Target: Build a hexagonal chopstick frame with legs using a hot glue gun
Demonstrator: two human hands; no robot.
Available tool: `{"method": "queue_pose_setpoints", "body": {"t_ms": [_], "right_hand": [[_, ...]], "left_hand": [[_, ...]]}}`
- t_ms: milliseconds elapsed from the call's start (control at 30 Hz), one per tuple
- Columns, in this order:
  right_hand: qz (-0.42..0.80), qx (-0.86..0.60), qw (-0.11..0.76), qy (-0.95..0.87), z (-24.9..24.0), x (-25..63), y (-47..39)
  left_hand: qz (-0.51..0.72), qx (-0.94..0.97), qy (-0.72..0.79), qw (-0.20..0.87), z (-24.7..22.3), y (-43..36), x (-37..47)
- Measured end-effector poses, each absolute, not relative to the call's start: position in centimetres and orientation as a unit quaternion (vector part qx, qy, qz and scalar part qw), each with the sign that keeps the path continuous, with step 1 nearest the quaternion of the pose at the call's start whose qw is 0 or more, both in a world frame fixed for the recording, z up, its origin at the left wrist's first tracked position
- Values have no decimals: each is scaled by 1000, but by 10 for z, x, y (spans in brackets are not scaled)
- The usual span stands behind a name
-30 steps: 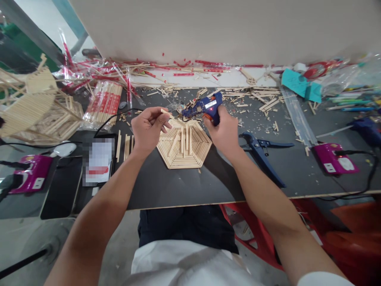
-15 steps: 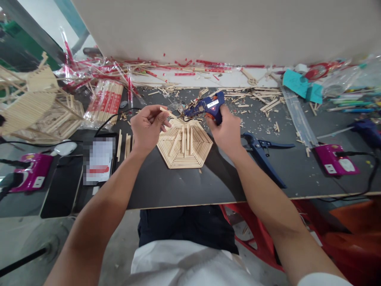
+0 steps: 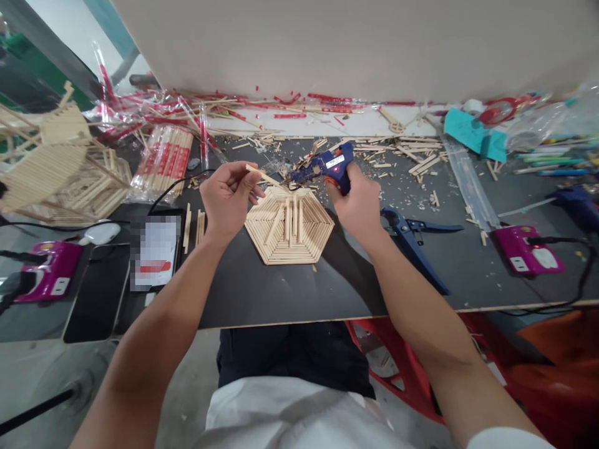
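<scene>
Between thumb and fingers, my left hand [image 3: 229, 199] pinches a thin wooden stick [image 3: 267, 178] that slants down to the right. My right hand [image 3: 358, 199] grips a blue hot glue gun [image 3: 334, 165]; its nozzle points left, close to the stick's far end. Whether the nozzle touches the stick I cannot tell. Below both hands a hexagonal panel of wooden sticks [image 3: 290, 252] lies flat on the table, with several loose short sticks resting on its middle. Left of the panel, a few cut sticks [image 3: 187, 227] lie side by side, partly hidden by my left hand.
Blue cutters [image 3: 414, 243] lie right of the panel. Phones [image 3: 96, 293], power strips [image 3: 528, 249] and cables sit at both sides. A larger stick structure [image 3: 60, 168] stands at the left, near packed sticks [image 3: 163, 159]. Wood scraps [image 3: 421, 149] litter the back.
My left hand has moved slightly left with the stick, drawing it a little away from the glue gun's nozzle. The right hand and glue gun have hardly moved.
</scene>
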State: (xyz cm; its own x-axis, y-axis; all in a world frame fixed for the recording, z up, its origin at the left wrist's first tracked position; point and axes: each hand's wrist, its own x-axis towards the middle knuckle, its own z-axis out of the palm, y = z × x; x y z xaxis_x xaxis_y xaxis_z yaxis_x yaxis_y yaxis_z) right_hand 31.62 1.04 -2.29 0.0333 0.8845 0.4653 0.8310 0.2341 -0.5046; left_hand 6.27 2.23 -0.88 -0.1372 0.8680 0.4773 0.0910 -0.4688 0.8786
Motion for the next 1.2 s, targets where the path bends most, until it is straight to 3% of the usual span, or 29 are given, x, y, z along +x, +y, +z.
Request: {"method": "queue_pose_setpoints", "body": {"t_ms": [467, 833, 967, 1200], "right_hand": [[31, -642, 342, -686, -19, 318, 12], [52, -735, 178, -653, -12, 318, 9], [16, -654, 291, -698, -12, 318, 5], [172, -443, 487, -733, -14, 283, -17]], "left_hand": [[630, 568, 438, 298, -9, 25, 60], [671, 508, 355, 406, -16, 34, 62], [665, 496, 324, 455, -17, 32, 64], [654, 482, 291, 505, -16, 29, 65]]}}
